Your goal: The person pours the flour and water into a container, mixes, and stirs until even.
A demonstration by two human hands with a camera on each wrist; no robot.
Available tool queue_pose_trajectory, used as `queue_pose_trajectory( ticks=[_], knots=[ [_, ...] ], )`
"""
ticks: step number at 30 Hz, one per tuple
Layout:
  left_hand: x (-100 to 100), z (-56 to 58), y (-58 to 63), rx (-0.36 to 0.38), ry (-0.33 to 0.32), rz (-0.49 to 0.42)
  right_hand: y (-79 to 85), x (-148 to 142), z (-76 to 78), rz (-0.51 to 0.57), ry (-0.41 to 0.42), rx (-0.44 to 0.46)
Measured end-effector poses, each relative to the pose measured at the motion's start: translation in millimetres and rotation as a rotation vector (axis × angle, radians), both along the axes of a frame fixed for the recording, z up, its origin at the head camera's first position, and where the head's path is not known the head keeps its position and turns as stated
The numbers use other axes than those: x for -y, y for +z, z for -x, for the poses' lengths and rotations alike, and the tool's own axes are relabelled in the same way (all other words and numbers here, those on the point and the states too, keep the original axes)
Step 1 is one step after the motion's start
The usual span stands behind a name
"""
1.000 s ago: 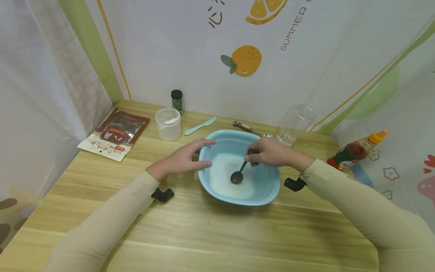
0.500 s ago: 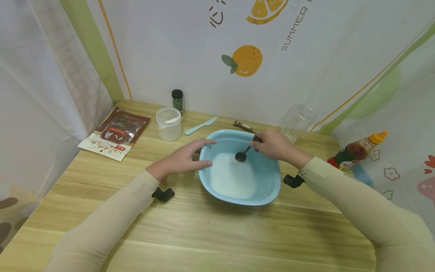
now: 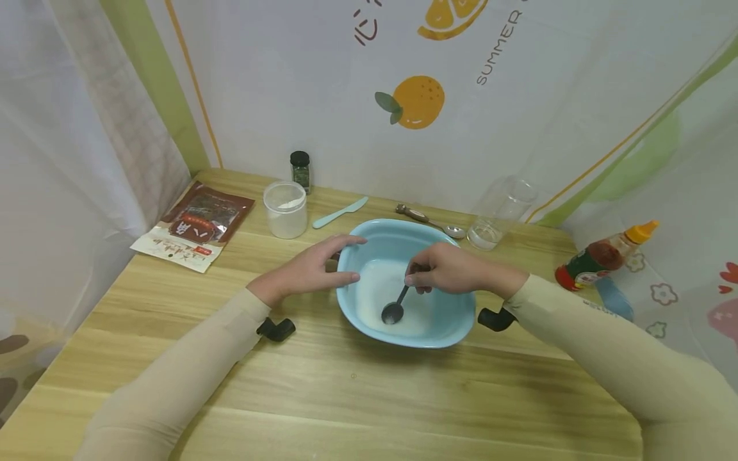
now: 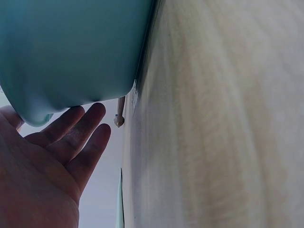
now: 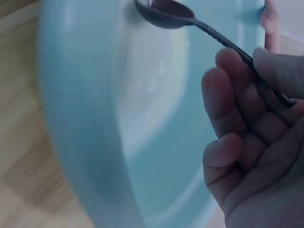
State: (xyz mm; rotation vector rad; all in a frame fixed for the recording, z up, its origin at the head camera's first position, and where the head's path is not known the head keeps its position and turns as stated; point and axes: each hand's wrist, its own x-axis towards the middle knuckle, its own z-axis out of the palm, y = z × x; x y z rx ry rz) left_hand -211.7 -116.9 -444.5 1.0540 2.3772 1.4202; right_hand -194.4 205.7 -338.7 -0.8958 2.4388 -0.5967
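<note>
A light blue basin [image 3: 461, 320] holds a shallow layer of milky white liquid [image 3: 369, 294]. My left hand [image 3: 308, 269] grips its left rim, thumb and index finger over the edge; in the left wrist view the other fingers [image 4: 78, 133] lie against the outer wall. With thumb and fingers, my right hand [image 3: 455, 267] pinches the handle of a dark spoon [image 3: 393, 313]. The spoon's bowl is low at the liquid, toward the basin's near side. In the right wrist view this spoon [image 5: 166, 13] slants up into the fingers, which hide part of its handle.
Behind the basin lie a pale green knife [image 3: 340, 212] and a metal spoon [image 3: 454, 231], with a clear glass [image 3: 501, 214] beside it. Left are a tub of white powder [image 3: 286, 214], a spice jar [image 3: 300, 171] and a packet [image 3: 196, 224]. A sauce bottle [image 3: 602, 256] stands right.
The dark spoon went toward the basin's back, then came forward and left to the near side with my right hand. My left hand stayed on the rim.
</note>
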Motion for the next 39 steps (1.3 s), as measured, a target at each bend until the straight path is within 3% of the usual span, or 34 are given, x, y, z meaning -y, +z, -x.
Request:
queue_pose_trajectory(
  ticks=[4,11,14,18,24,32,39],
  knots=[
    [-0.9,-0.6,1.1,0.010,-0.011,-0.003,0.2,-2.9,11.3,-0.023,-0.046,-0.018],
    [0.1,-1.5,1.8,-0.001,0.000,-0.008,3.8,-1.3,35.1,-0.072,-0.232,-0.096],
    [-0.2,-0.9,1.0,0.003,-0.002,-0.007,2.2,2.6,39.0,-0.091,-0.300,-0.126],
    [0.1,-0.7,0.6,0.007,-0.007,-0.008,-0.5,11.5,38.9,-0.079,-0.313,-0.159],
    [1.1,-0.1,1.0,0.000,-0.009,-0.007,-4.2,27.8,28.5,0.000,-0.236,-0.123],
    [1.3,-0.9,3.3,-0.004,-0.006,0.004,-1.2,32.2,6.9,0.020,0.016,-0.002],
    [2.2,-0.5,2.9,-0.004,-0.009,0.007,1.7,26.8,7.3,0.019,0.105,0.097]
  ],
)
